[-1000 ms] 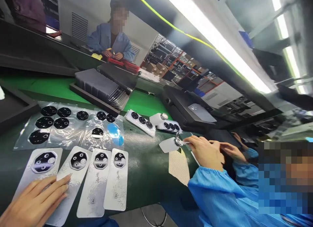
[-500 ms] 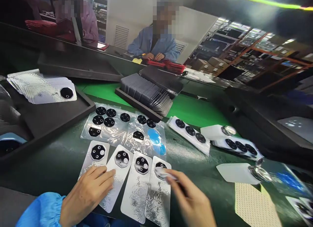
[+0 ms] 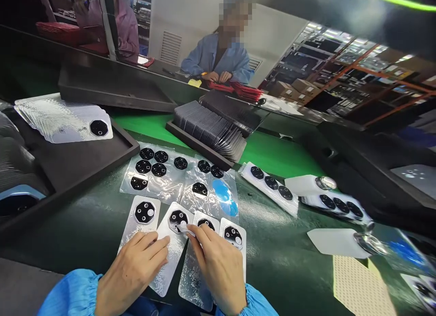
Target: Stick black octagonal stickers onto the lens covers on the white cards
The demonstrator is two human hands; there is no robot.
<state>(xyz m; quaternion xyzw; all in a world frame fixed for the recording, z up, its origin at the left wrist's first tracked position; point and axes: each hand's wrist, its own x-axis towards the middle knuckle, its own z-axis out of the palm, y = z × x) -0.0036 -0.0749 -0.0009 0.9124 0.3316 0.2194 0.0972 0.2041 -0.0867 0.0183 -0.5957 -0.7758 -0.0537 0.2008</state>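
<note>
Our right hand has come across to the second silver card, pinching a small white tab at its black lens sticker; our left hand lies open, flat, gripping nothing.

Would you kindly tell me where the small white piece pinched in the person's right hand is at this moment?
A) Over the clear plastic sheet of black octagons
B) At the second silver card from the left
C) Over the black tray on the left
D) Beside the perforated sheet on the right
B: the right hand holds the small white piece at the black octagonal print of the second silver card.
</note>
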